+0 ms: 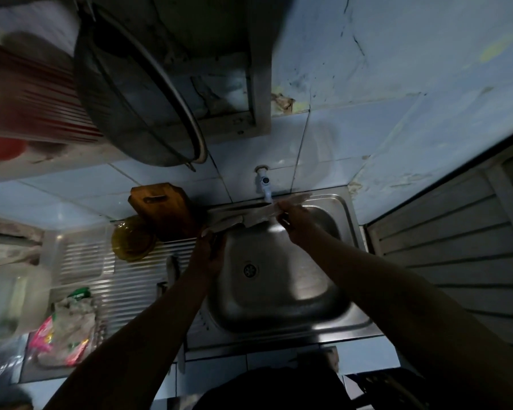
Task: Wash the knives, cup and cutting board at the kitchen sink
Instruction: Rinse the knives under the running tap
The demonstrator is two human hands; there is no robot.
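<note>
Dim steel sink [347, 220]: under the tap [263, 184] at its back edge, the left hand [209, 250] grips a knife [243, 217] handle; right hand [293, 217] fingers pinch the blade.

Both bare forearms enter from the bottom of the frame and angle up toward the centre, converging slightly. Left hand [209, 250] sits just left of centre, wrist straight, fingers curled round the lower end of a long pale blurred object [249, 216], probably a knife; exact grip unclear. Right hand [293, 216] is higher, right of centre, arm stretched further out, fingertips [280, 207] pinching the same object's upper end. Hands are apart, not touching. Motion blur and dim light hide finger detail.
</note>
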